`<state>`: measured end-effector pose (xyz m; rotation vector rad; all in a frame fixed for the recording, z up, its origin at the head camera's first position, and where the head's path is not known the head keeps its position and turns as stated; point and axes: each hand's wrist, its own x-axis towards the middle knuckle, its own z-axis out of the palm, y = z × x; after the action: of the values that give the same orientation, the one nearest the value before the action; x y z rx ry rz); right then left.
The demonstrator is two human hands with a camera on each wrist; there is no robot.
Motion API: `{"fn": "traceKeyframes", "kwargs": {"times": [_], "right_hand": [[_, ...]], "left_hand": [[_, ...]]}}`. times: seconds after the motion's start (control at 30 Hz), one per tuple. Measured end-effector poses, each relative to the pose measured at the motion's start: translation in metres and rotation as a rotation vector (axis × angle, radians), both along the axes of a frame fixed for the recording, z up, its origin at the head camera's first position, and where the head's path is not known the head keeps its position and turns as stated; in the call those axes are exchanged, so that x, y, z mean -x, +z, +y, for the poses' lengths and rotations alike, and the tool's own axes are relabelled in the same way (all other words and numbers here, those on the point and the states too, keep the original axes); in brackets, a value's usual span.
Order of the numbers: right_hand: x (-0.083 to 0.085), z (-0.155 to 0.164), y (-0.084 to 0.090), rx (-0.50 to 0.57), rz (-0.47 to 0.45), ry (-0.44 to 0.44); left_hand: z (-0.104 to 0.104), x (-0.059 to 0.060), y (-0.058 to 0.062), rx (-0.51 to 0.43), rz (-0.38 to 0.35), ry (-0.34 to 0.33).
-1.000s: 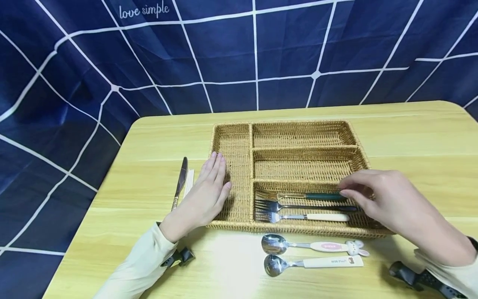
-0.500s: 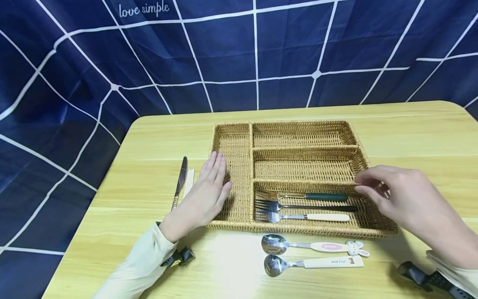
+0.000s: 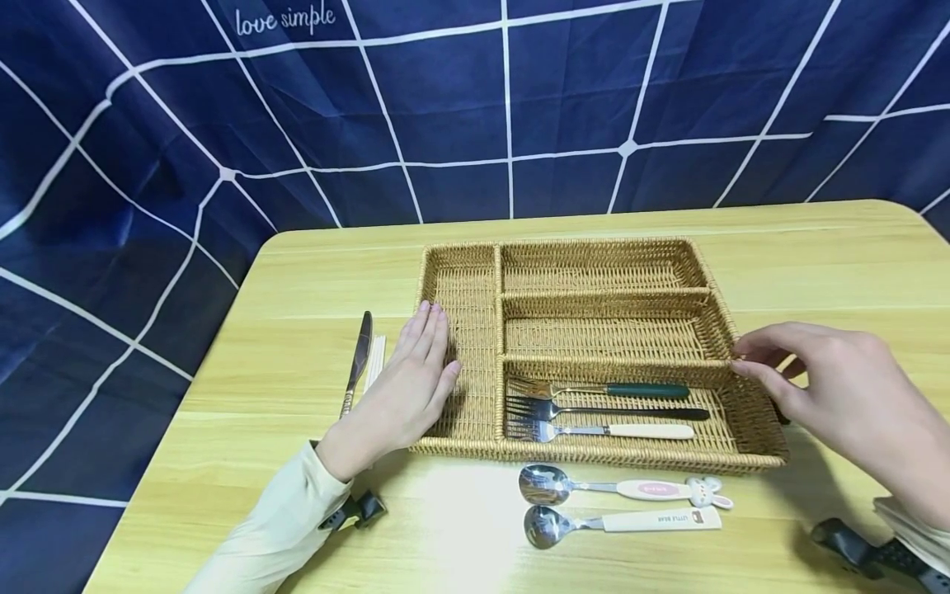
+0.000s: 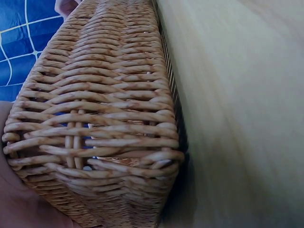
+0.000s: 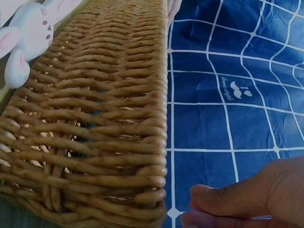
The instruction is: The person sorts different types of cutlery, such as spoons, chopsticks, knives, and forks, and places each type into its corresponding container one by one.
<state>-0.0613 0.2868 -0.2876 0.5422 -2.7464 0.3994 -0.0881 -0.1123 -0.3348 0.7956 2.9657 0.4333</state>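
Wooden table (image 3: 260, 396): right hand (image 3: 839, 396) hides woven tray's (image 3: 460, 280) right rim.

The wicker tray (image 3: 475, 330) has two bare back compartments, while three forks (image 3: 594, 410) fill the one at its front edge.

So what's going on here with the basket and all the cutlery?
A person is sorting cutlery into a wicker tray on a wooden table. The left hand rests flat against the tray's left side, while the right hand is at its right rim. Three forks lie in the nearest compartment. Two spoons wait in front of the tray, and a knife with chopsticks lies to the left.
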Motion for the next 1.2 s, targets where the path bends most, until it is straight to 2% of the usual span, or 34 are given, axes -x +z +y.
{"fn": "traceKeyframes", "kwargs": {"times": [0.33,0.73,1.2], "right_hand": [[0.005,0.007,-0.001,-0.011,0.018,-0.008],[0.01,0.023,-0.007,-0.02,-0.006,-0.045],[0.025,0.03,-0.017,-0.056,-0.114,-0.103]], "left_hand": [[0.0,0.001,0.0,0.001,0.012,0.0],[0.0,0.001,-0.001,0.01,0.015,-0.008],[0.0,0.0,-0.001,0.013,0.001,-0.004]]}}
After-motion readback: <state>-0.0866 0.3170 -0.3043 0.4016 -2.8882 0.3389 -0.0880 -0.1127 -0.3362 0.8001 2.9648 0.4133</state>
